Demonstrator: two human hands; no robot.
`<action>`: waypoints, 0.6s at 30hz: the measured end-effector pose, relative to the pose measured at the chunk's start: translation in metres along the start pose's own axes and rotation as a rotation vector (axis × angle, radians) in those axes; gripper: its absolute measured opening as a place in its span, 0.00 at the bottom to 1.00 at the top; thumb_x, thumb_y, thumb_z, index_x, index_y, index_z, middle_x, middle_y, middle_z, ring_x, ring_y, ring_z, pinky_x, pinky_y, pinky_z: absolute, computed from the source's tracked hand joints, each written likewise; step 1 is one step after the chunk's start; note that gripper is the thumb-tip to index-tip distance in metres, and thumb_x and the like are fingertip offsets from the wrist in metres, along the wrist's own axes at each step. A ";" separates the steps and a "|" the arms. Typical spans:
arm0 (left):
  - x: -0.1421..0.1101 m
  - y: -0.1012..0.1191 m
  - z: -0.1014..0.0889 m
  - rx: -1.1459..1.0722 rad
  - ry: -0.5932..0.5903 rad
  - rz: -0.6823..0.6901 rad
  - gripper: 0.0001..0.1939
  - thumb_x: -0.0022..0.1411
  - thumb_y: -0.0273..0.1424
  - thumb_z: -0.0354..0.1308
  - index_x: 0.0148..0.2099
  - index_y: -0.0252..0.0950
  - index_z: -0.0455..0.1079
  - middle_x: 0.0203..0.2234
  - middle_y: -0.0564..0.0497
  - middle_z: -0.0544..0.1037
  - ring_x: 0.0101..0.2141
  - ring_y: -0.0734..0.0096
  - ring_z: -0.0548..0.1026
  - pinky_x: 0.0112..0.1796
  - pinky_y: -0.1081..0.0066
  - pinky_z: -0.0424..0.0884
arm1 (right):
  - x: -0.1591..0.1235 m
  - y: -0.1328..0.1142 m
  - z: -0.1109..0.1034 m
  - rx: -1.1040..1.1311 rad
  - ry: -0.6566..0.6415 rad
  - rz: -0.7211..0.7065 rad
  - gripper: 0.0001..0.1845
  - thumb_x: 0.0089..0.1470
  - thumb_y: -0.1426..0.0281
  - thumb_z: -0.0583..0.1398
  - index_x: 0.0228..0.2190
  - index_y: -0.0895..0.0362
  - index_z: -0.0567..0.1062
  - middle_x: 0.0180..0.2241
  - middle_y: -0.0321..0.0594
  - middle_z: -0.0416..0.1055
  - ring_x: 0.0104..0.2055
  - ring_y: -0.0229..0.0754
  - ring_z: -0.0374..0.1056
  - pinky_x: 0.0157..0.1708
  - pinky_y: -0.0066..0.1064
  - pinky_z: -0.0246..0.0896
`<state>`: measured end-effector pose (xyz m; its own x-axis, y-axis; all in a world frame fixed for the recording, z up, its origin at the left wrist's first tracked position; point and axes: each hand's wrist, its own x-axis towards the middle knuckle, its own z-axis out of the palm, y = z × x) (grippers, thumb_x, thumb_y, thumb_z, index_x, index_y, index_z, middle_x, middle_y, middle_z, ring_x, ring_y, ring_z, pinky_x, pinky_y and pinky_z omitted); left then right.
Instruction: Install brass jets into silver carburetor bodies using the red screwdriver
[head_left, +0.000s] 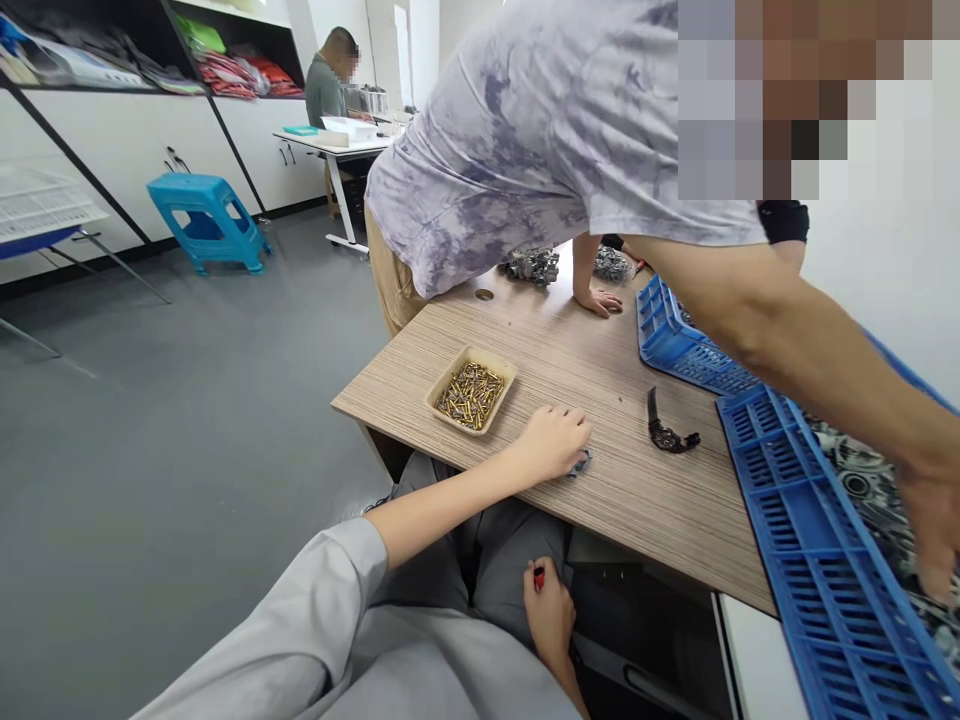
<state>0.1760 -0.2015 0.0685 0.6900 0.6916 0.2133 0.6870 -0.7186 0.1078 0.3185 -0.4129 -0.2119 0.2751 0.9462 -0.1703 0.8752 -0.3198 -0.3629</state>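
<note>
My left hand [556, 442] rests on the table, its fingers curled down over a small blue-grey part [580, 463]. Most of that part is hidden, so its kind does not show. Beside this hand sits a cream tray [497, 412] of small brass-coloured and grey pins or screws [471, 393]. Down at my lap, my right hand [550, 612] is closed around a red-and-black object [539, 577]; only its end shows, like the end of a tool handle.
A black wristwatch [669, 436] lies on the wooden table [592, 370]. Blue crates [814, 540] with metal parts line the right side. A co-worker in a tie-dye shirt [525, 150] leans across, one hand [598, 302] on the table, the other [930, 510] in a crate.
</note>
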 end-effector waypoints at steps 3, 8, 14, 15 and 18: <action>0.000 0.000 -0.001 0.006 -0.014 -0.009 0.10 0.75 0.33 0.58 0.51 0.33 0.76 0.53 0.40 0.78 0.53 0.54 0.77 0.50 0.59 0.74 | 0.000 0.000 0.000 0.004 0.011 -0.006 0.17 0.74 0.57 0.52 0.40 0.51 0.76 0.31 0.39 0.83 0.30 0.46 0.78 0.28 0.31 0.49; 0.000 -0.002 -0.003 -0.020 -0.018 -0.007 0.11 0.76 0.34 0.58 0.53 0.34 0.76 0.54 0.41 0.78 0.54 0.54 0.77 0.50 0.59 0.74 | 0.000 -0.001 -0.001 -0.004 0.009 0.004 0.17 0.74 0.57 0.52 0.40 0.51 0.77 0.32 0.40 0.83 0.32 0.47 0.79 0.28 0.31 0.50; 0.001 -0.002 -0.006 -0.047 -0.039 0.003 0.09 0.76 0.32 0.57 0.52 0.34 0.77 0.53 0.41 0.78 0.53 0.55 0.78 0.49 0.59 0.75 | -0.001 -0.002 -0.003 -0.007 -0.013 0.007 0.18 0.75 0.56 0.51 0.40 0.50 0.76 0.33 0.41 0.83 0.33 0.47 0.80 0.28 0.31 0.52; 0.001 -0.002 -0.006 -0.048 -0.033 -0.007 0.10 0.76 0.34 0.58 0.52 0.34 0.77 0.53 0.41 0.78 0.54 0.54 0.78 0.49 0.59 0.75 | -0.001 -0.002 -0.003 -0.008 -0.016 0.007 0.19 0.75 0.56 0.51 0.41 0.50 0.76 0.33 0.41 0.84 0.33 0.48 0.80 0.29 0.31 0.52; 0.002 -0.002 -0.005 -0.038 -0.029 -0.028 0.12 0.76 0.38 0.60 0.51 0.34 0.77 0.52 0.40 0.78 0.54 0.53 0.78 0.49 0.59 0.76 | 0.000 -0.002 -0.003 -0.011 -0.020 0.015 0.18 0.75 0.57 0.51 0.41 0.50 0.77 0.33 0.41 0.84 0.33 0.48 0.80 0.28 0.31 0.51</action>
<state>0.1745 -0.1991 0.0729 0.6775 0.7128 0.1812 0.6973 -0.7009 0.1502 0.3177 -0.4124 -0.2081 0.2802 0.9401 -0.1943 0.8754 -0.3333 -0.3501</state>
